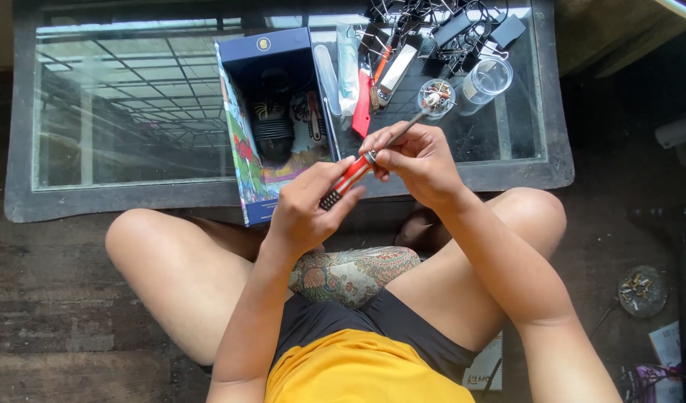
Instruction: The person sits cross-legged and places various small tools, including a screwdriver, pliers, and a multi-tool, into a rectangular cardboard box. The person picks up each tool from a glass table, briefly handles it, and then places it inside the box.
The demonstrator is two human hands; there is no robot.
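The left hand [307, 209] has its grip closed around the handle of a red screwdriver [348, 176] held above the near edge of the glass table [134, 104]. The right hand [414, 160] pinches its shaft. The loose bit could slip and drop to the floor.

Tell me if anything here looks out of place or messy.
Nothing is spilled or broken. The blue box lies open on the glass table, and tools and cables sit heaped at the far edge. Both hands hold a red screwdriver.
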